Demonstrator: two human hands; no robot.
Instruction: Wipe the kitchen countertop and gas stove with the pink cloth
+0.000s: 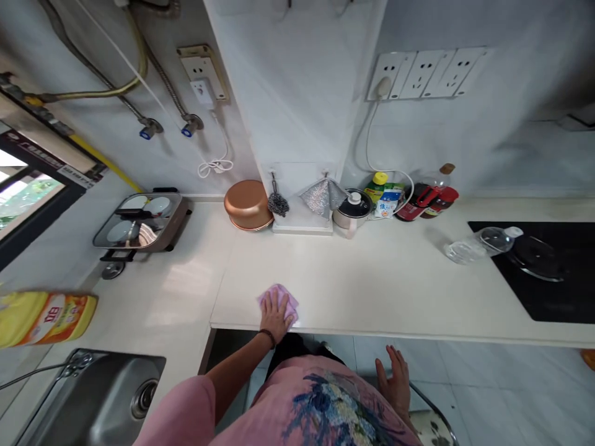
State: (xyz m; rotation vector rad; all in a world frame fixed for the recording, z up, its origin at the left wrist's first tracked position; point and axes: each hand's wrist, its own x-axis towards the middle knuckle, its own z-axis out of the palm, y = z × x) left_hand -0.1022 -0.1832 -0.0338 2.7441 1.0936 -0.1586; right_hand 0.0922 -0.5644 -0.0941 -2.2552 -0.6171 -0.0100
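My left hand (275, 314) lies flat, fingers spread, pressing a pink cloth (289, 300) onto the white countertop (372, 279) near its front edge. My right hand (395, 379) hangs below the counter edge beside my pink shirt, fingers stretched out and holding nothing.
Along the back wall stand a copper pot (248, 204), a steel scrubber (277, 202), a small white pot with a lid (353, 210), bottles (427, 199) and a clear bottle (478, 243). A black hob (548, 272) is at right, a steel sink (102, 396), a yellow bottle (44, 317) and a lidded pan (139, 222) at left.
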